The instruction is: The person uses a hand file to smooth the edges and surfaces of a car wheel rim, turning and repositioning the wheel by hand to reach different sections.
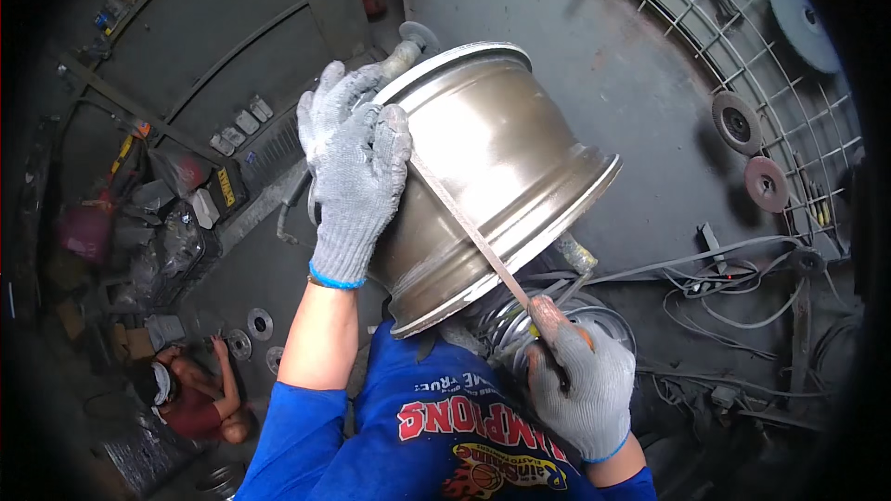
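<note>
A bronze-coloured wheel rim [483, 130] with bare, pale lips lies tilted on its side in front of me. My left hand [357, 158], in a grey knit glove, grips its upper left lip, thumb along the barrel. A long, narrow flat file [464, 223] slants across the barrel and over the near lip. Its far end meets my left thumb; whether the thumb pinches it is hidden. My right hand [585, 376], gloved too, is closed around the file's handle, where bits of yellow, orange and black show between the fingers. The rim's near lip rests close to my torso.
Behind the rim is a spindle with a disc [419, 37]. Abrasive discs [736, 122] hang on a wire grid [789, 102] at right. Cables [724, 288] tangle below it. Another wheel [599, 320] lies under the rim. A person [200, 399] crouches at lower left near clutter.
</note>
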Action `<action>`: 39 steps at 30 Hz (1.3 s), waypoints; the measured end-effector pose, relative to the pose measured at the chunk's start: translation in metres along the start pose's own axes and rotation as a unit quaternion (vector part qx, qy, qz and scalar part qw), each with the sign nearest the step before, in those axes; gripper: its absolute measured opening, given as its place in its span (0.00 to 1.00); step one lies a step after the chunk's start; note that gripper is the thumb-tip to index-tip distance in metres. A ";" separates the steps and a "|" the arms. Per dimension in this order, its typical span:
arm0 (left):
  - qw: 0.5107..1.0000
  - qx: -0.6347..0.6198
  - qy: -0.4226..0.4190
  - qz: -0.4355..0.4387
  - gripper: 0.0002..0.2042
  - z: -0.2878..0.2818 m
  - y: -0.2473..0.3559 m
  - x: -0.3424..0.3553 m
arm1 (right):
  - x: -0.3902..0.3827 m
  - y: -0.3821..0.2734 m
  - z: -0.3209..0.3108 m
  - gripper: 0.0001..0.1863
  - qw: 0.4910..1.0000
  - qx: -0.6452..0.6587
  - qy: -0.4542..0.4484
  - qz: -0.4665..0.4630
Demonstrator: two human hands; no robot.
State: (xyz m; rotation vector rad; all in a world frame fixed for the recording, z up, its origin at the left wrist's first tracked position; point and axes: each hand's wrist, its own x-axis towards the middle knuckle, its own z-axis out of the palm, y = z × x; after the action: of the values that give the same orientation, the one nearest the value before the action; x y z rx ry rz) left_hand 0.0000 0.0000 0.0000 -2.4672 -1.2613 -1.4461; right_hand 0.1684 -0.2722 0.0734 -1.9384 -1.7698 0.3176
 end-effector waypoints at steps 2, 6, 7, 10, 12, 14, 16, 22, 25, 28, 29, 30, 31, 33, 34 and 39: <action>1.000 -0.011 0.012 0.002 0.20 0.003 0.002 0.004 | 0.003 0.002 0.003 0.29 0.998 0.045 0.037 0.001; 0.992 -0.099 -0.064 -0.050 0.19 -0.005 0.006 0.004 | 0.002 0.003 0.000 0.30 0.995 0.095 0.022 -0.003; 0.992 -0.109 -0.046 -0.052 0.18 -0.009 0.007 0.004 | 0.002 0.001 0.000 0.31 0.996 0.092 0.012 -0.001; 0.991 -0.101 -0.028 -0.081 0.15 -0.007 0.009 0.004 | -0.001 -0.004 0.001 0.33 0.996 0.092 -0.004 0.016; 0.994 -0.087 -0.007 -0.068 0.14 -0.002 0.016 0.009 | -0.005 0.003 0.007 0.35 0.994 0.095 0.045 -0.033; 0.994 -0.079 0.027 -0.063 0.13 0.013 0.018 0.006 | -0.007 0.002 0.004 0.35 0.997 0.053 0.035 -0.034; 0.994 -0.065 0.077 -0.047 0.12 0.023 0.021 0.005 | -0.012 -0.002 0.003 0.31 0.992 0.119 0.000 0.048; 0.983 -0.136 0.107 -0.065 0.11 0.028 0.024 -0.002 | -0.013 -0.007 0.012 0.28 0.978 0.172 0.011 0.118; 0.977 -0.126 0.156 -0.075 0.09 0.028 0.030 -0.003 | -0.013 -0.008 0.010 0.28 0.982 0.144 0.013 0.123; 0.972 -0.163 0.139 -0.094 0.09 0.024 0.035 -0.003 | -0.009 -0.024 0.004 0.25 0.969 0.121 0.021 0.213; 0.970 -0.172 0.135 -0.102 0.08 0.024 0.037 -0.002 | -0.011 -0.024 0.005 0.25 0.969 0.120 0.019 0.215; 0.973 -0.165 0.125 -0.104 0.09 0.023 0.038 -0.002 | -0.013 -0.023 0.007 0.26 0.964 0.118 0.030 0.237; 0.973 -0.164 0.124 -0.107 0.09 0.021 0.040 -0.001 | -0.014 -0.023 0.008 0.26 0.958 0.117 0.041 0.259; 0.975 -0.165 0.088 -0.118 0.10 0.018 0.042 -0.001 | -0.013 -0.026 0.005 0.26 0.959 0.110 0.035 0.257; 0.975 -0.162 0.085 -0.122 0.11 0.019 0.044 0.000 | -0.011 -0.030 0.004 0.26 0.958 0.097 0.033 0.266; 0.974 -0.165 0.091 -0.127 0.12 0.020 0.043 -0.002 | -0.051 0.060 0.008 0.29 0.964 0.162 0.033 0.207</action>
State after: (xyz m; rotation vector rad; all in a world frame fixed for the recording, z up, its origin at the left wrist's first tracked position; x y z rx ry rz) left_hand 0.0416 -0.0225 0.0027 -2.3467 -1.4412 -2.0473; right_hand 0.2093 -0.3229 0.0288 -2.0301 -1.1687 0.6332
